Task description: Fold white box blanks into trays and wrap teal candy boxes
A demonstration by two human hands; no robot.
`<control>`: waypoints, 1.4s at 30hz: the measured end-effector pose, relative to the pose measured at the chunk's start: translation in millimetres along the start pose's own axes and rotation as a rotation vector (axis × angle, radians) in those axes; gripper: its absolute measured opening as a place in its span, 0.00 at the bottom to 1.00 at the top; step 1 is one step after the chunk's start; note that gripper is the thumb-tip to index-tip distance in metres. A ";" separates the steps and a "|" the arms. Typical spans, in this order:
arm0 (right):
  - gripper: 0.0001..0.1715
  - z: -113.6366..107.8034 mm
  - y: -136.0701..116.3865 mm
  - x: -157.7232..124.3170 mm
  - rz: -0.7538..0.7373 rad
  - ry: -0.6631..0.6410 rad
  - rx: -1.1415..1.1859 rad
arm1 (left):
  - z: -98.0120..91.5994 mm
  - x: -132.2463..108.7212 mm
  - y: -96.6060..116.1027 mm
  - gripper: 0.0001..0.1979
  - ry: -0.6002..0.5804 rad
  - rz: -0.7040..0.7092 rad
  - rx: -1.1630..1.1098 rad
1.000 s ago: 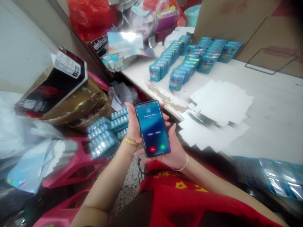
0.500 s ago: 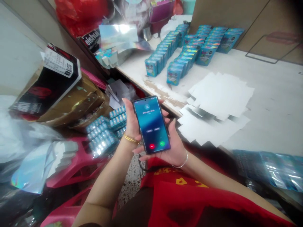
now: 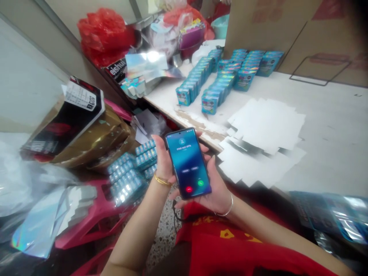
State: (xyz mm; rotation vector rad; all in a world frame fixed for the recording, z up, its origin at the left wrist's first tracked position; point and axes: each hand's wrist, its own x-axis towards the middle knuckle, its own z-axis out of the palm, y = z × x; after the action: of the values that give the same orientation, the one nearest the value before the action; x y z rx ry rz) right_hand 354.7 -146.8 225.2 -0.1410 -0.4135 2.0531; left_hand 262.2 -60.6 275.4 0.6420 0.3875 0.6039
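A smartphone (image 3: 187, 164) with a lit blue call screen, red and green buttons at its bottom, is held upright in front of me over my lap. My left hand (image 3: 162, 159) wraps its left edge from behind, a gold bangle on the wrist. My right hand (image 3: 216, 186) cups the phone's right side and bottom, a silver bangle on that wrist. Both hands are closed on the phone.
A white table (image 3: 330, 130) to my right carries fanned white card sheets (image 3: 264, 134) and rows of small blue boxes (image 3: 218, 78). More blue boxes (image 3: 129, 172) sit on a pink stool (image 3: 94, 214) at left. Cardboard boxes (image 3: 86, 130), foil bags (image 3: 43, 222) and red plastic bags (image 3: 105, 34) crowd around.
The view has tilted, so the phone and hands now sit slightly lower and to the right in the picture. My grip on the phone is unchanged.
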 end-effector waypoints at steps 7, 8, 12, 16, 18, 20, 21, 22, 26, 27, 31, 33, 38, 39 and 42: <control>0.51 -0.5 -0.8 -2.3 -0.027 0.000 -0.008 | 1.6 2.3 -1.1 0.54 -0.033 0.000 0.025; 0.51 0.1 -1.5 -2.7 -0.026 0.014 -0.019 | 1.9 3.0 -1.2 0.53 -0.042 -0.007 0.027; 0.51 1.9 -4.7 -5.5 -0.033 0.047 -0.045 | 2.5 7.2 -2.5 0.54 -0.063 -0.019 0.049; 0.50 2.1 -7.2 -8.8 -0.059 0.041 -0.022 | 4.9 12.0 -4.0 0.54 -0.083 -0.040 0.042; 0.50 2.3 -8.3 -10.4 -0.079 0.029 -0.004 | 7.5 13.8 -4.8 0.53 -0.104 -0.043 0.031; 0.51 2.8 -9.5 -12.1 -0.088 0.027 -0.003 | 10.2 15.3 -5.8 0.54 -0.118 -0.039 0.026; 0.51 3.0 -10.1 -12.9 -0.088 0.034 -0.007 | 11.3 16.2 -6.3 0.54 -0.122 -0.042 0.028; 0.51 3.3 -10.7 -13.6 -0.088 0.045 -0.015 | 12.1 17.0 -6.9 0.54 -0.125 -0.046 0.032; 0.52 3.2 -12.3 -15.5 -0.096 0.089 -0.051 | 12.6 20.8 -9.2 0.55 -0.142 -0.066 0.055; 0.52 2.7 -12.4 -15.7 -0.099 0.093 -0.057 | 12.6 21.8 -9.7 0.55 -0.147 -0.063 0.058; 0.53 -1.0 -12.4 -17.1 -0.118 0.081 -0.048 | 15.6 25.1 -11.0 0.55 -0.154 -0.076 0.046; 0.53 -2.6 -13.0 -18.6 -0.140 0.064 -0.037 | 18.9 26.8 -11.4 0.56 -0.136 -0.100 0.019; 0.52 -3.2 -15.8 -24.6 -0.187 0.066 -0.033 | 25.4 32.7 -14.8 0.58 -0.122 -0.140 -0.023; 0.52 -3.0 -16.2 -25.9 -0.197 0.076 -0.038 | 25.8 34.3 -16.0 0.57 -0.134 -0.145 -0.009; 0.52 -2.3 -17.3 -29.6 -0.234 0.093 -0.054 | 25.8 39.8 -19.5 0.55 -0.169 -0.150 0.047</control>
State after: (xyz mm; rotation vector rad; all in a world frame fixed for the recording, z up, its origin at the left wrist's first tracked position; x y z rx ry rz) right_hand 384.3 -164.2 226.9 -0.2105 -0.4084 1.7991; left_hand 313.5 -59.4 275.7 0.6971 0.2895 0.3959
